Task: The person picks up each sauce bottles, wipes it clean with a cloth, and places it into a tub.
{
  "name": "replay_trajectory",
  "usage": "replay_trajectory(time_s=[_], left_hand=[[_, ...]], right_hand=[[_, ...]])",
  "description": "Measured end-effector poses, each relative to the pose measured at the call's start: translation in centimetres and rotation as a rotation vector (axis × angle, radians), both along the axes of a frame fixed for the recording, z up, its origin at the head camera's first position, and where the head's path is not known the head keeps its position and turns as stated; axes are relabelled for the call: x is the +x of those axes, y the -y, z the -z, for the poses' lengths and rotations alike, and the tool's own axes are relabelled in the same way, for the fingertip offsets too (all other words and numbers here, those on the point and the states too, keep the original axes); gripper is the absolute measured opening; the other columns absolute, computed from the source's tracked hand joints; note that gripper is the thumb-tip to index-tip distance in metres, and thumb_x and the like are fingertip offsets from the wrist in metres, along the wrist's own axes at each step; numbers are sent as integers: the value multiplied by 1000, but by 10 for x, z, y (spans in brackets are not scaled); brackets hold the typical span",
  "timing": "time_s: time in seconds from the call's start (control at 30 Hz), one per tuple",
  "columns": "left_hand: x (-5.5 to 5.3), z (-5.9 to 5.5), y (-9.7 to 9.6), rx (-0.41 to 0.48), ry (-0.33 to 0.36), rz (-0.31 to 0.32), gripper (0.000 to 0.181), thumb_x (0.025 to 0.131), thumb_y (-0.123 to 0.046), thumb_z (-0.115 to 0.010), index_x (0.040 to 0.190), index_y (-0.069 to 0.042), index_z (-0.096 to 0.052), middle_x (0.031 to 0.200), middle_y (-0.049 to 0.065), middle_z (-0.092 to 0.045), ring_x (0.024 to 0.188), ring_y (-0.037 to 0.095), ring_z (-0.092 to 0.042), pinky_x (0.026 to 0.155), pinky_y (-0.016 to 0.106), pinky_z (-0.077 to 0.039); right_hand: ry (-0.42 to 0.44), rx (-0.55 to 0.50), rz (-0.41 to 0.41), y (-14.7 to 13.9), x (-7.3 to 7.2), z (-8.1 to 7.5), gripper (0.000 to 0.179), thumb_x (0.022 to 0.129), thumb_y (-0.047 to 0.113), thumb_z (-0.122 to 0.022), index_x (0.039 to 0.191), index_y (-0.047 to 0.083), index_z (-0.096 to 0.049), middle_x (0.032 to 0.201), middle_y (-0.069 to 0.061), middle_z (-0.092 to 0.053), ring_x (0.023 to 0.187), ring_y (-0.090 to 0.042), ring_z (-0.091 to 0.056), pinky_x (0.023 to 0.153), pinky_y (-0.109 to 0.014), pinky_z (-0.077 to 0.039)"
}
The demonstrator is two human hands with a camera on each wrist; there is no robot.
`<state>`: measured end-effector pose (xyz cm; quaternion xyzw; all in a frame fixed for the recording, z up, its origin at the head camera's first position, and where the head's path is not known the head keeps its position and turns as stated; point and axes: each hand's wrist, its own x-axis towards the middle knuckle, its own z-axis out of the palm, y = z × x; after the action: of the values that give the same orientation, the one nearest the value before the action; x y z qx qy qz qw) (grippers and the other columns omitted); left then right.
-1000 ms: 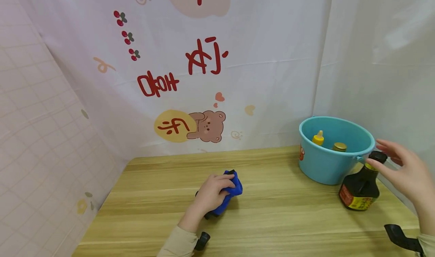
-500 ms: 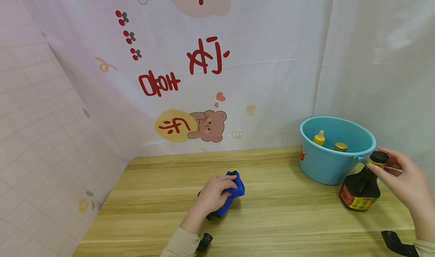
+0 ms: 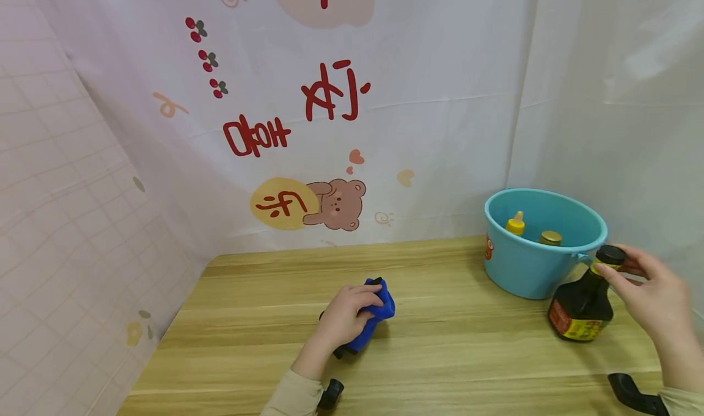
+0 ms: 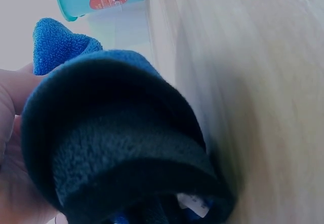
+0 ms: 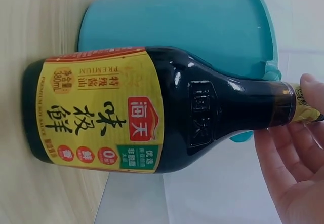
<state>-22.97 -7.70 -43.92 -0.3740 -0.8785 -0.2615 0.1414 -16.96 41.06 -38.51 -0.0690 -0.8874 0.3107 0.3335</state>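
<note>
In the head view my left hand (image 3: 345, 318) grips a bunched blue cloth (image 3: 364, 336) with black edging, low over the table. The left wrist view shows the terry cloth (image 4: 63, 44) folded into a dark, hollow roll with a small white tag inside. At the right, a dark soy sauce bottle (image 3: 583, 306) with a yellow and red label stands upright on the table. My right hand (image 3: 654, 288) holds its neck just below the black cap, thumb in front and fingers behind; the right wrist view shows this hand (image 5: 298, 158) around the yellow neck band.
A light blue bucket (image 3: 522, 275) stands directly behind the soy sauce bottle. Inside it are a yellow-capped squeeze bottle (image 3: 515, 223) and a jar with a gold lid (image 3: 550, 238). The wood-grain table (image 3: 440, 355) ends at a printed white curtain (image 3: 440, 129).
My right hand has moved in to the bottle's neck, from fingers spread around the cap to holding it. The left hand and the blue cloth have hardly moved.
</note>
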Motion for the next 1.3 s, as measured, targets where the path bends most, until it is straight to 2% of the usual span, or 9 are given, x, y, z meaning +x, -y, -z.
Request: replay_trajectory(time_s=[0.13, 0.2, 0.3, 0.47, 0.67, 0.87, 0.93, 1.17, 1.3], left_hand=[[0, -2, 1, 22, 2, 1, 24, 86, 1, -74, 104, -15, -76, 132, 2, -63, 114, 29, -60, 94, 42, -51], [0, -3, 2, 32, -3, 5, 24, 85, 1, -74, 104, -14, -76, 132, 3, -64, 113, 29, -60, 94, 42, -51], [0, -3, 3, 42, -10, 5, 24, 85, 2, -75, 103, -14, -76, 131, 3, -64, 114, 29, -61, 95, 43, -50], [0, -5, 5, 65, -21, -2, 24, 84, 3, -75, 102, -14, -76, 129, 3, -65, 115, 27, -61, 96, 43, -50], [1, -8, 5, 107, -22, -4, 25, 84, 4, -75, 101, -14, -76, 131, 3, -64, 115, 30, -60, 95, 45, -50], [3, -9, 6, 139, -11, -21, 26, 84, 4, -75, 102, -14, -75, 133, 3, -63, 116, 31, -60, 95, 47, -50], [3, -9, 6, 146, -8, -25, 26, 84, 5, -74, 102, -14, -75, 133, 3, -63, 116, 31, -60, 95, 47, -50], [2, -9, 11, 175, 2, -41, 28, 82, 7, -75, 101, -14, -75, 133, 3, -63, 117, 33, -59, 95, 47, -50], [0, -10, 16, 195, -14, -36, 30, 81, 10, -75, 100, -14, -75, 131, 5, -64, 117, 34, -59, 95, 49, -50]], right_hand=[[-48, 8, -14, 6, 1, 0, 45, 90, 9, -73, 127, -11, -58, 97, 20, -53, 84, 26, -35, 62, 3, -35], [-76, 9, -38, 10, 2, -1, 44, 89, 8, -74, 126, -10, -60, 97, 34, -44, 85, 26, -37, 64, 3, -36], [-128, -1, -119, 19, 1, -2, 42, 85, 2, -77, 121, -10, -62, 95, 41, -45, 86, 25, -44, 68, 2, -39], [-159, -25, -260, 44, -7, -6, 41, 79, -3, -80, 118, -7, -66, 92, 33, -56, 86, 20, -52, 70, -1, -44], [-160, -63, -342, 82, -20, -10, 42, 77, -2, -82, 116, -5, -67, 90, 27, -61, 83, 16, -56, 69, -4, -47], [-141, -78, -422, 123, -35, -10, 43, 78, 2, -83, 119, 0, -69, 97, -6, -70, 85, 12, -58, 69, -8, -49], [-138, -75, -438, 135, -40, -9, 42, 79, 2, -83, 118, 2, -69, 98, -11, -70, 85, 9, -59, 69, -9, -50], [-141, -108, -516, 174, -58, -6, 40, 77, 2, -83, 115, 3, -69, 94, -10, -71, 83, -3, -64, 68, -12, -52], [-148, -132, -528, 193, -67, -4, 41, 77, 2, -84, 114, 2, -69, 95, -10, -72, 84, -10, -65, 69, -14, -53]])
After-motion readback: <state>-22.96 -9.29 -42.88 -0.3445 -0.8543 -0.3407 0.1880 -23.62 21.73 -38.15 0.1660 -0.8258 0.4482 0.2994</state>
